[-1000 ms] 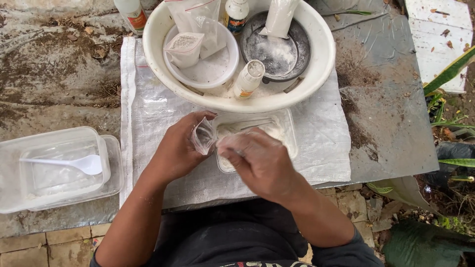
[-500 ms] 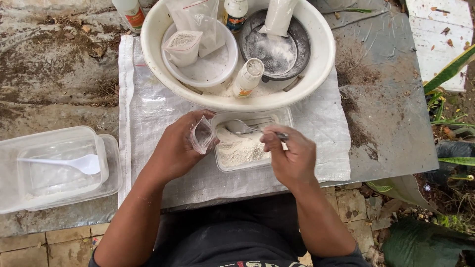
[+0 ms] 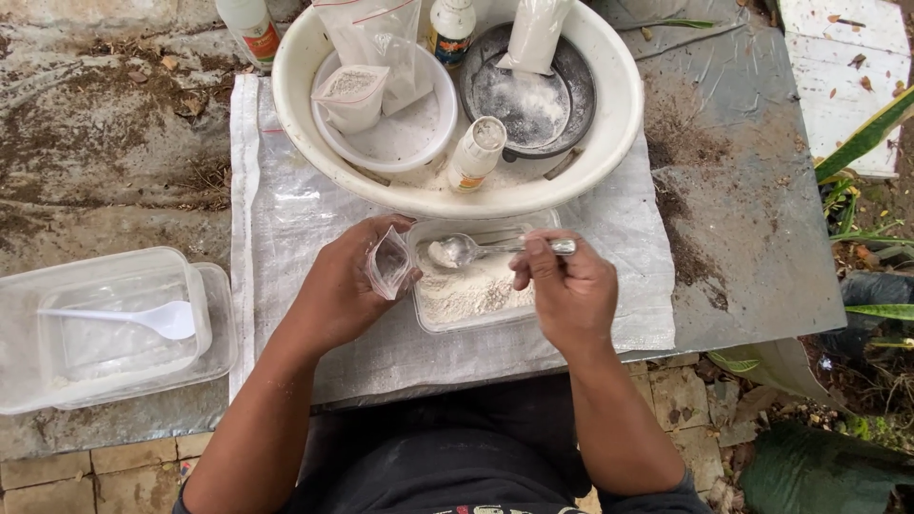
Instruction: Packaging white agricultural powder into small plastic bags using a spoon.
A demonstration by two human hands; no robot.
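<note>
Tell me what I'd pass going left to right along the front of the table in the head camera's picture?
Clear plastic container with a white plastic spoon → left hand → small plastic bag → tray of white powder → right hand holding a metal spoon.

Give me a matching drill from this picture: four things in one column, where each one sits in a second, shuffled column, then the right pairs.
Things
1. metal spoon
2. small clear bag
3. white plastic spoon
4. small white bottle

Places
A. in the clear container at far left
B. in the left hand
C. lying in the big white basin
D. in the right hand, over the powder tray

Pairs: 1-D, 2-B, 3-A, 4-C
</note>
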